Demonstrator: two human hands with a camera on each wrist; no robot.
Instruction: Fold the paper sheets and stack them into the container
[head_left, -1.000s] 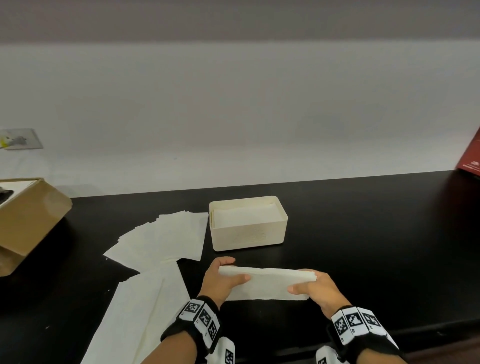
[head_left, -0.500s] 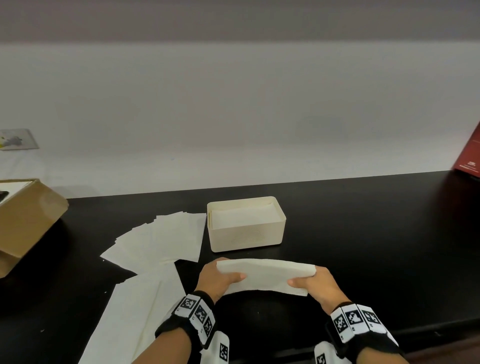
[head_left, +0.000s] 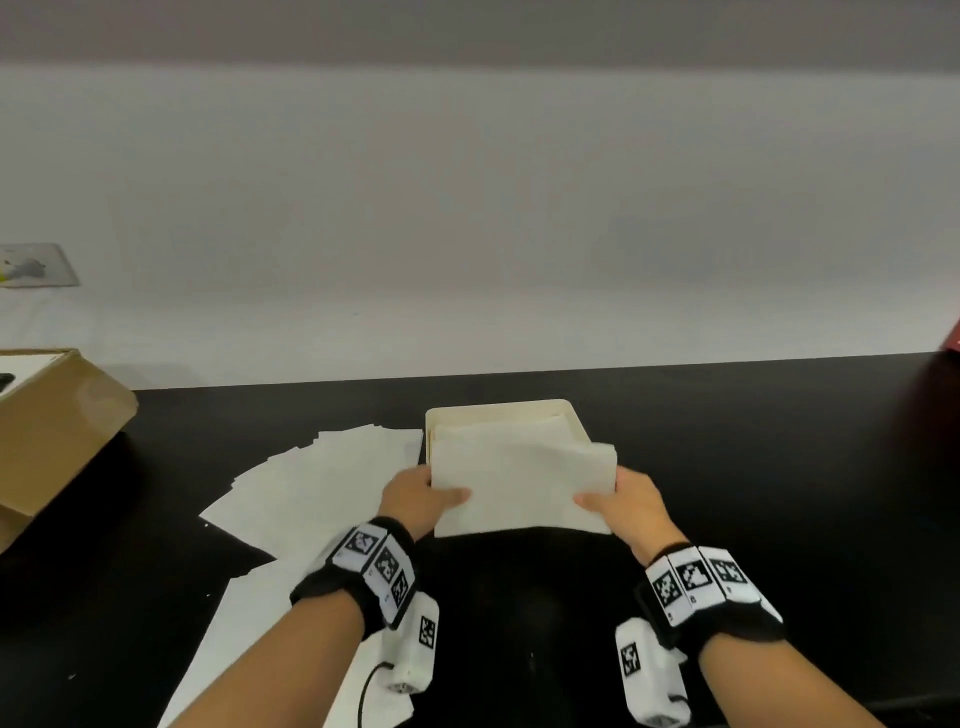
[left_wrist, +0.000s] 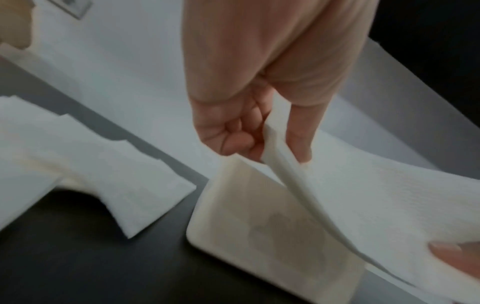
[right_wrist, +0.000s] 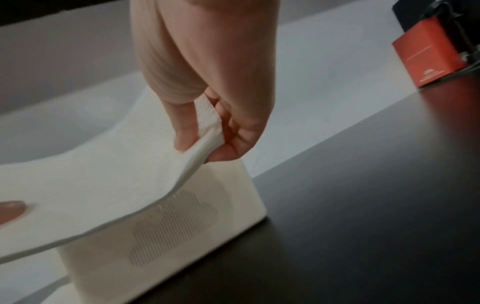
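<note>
The folded paper sheet (head_left: 522, 480) is white, thick with several layers and faintly textured. It is held off the table, sagging in the middle, its far part over the near rim of the container (head_left: 579, 423). The container is a cream rectangular open box standing upright on the black table, with folded white paper already inside and a dotted cloud-like pattern on its near wall. Left of it lies a fanned pile of flat white sheets (head_left: 322, 483), and nearer, a larger unfolded sheet (head_left: 249, 639).

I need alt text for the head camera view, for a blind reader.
Two hands, left hand and right hand, hold a folded white paper sheet over an open cream rectangular container on a black table.
</note>
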